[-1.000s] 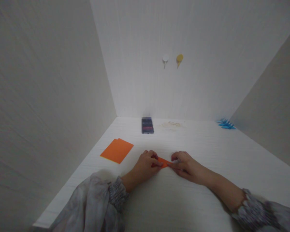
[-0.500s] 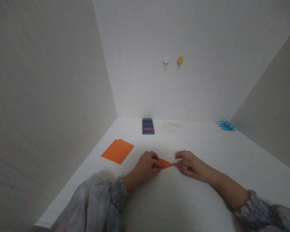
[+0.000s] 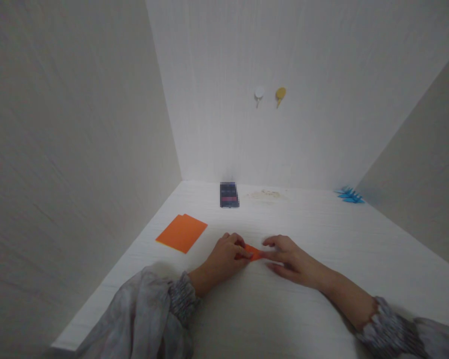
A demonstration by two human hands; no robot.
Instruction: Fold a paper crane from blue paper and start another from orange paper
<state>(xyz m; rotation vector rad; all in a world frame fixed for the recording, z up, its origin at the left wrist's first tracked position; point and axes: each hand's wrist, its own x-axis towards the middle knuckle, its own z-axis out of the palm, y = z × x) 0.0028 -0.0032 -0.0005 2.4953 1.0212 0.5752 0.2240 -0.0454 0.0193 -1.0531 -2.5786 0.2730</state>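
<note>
A small piece of folded orange origami paper [image 3: 252,252] lies on the white tabletop, its pointed end toward the right. My left hand [image 3: 229,255] pinches its left part between thumb and fingers, which hide that portion. From the right, my right hand [image 3: 290,259] reaches in with fingers spread and thumb apart. One extended fingertip touches the paper's right tip. On the left, flat square sheets of orange paper [image 3: 182,233] overlap slightly, with a thin yellow edge showing.
A dark phone-like object [image 3: 229,195], its surface blurred, sits near the back wall. Several blue folded paper pieces [image 3: 349,195] rest at the back right corner. A white hook [image 3: 259,93] and a yellow hook [image 3: 280,93] are on the back wall. Walls rise on both sides.
My right hand has shifted slightly left, its thumb and fingers parting from their pinch at the tip, one finger now lying over it. My left hand keeps its place on the paper.
</note>
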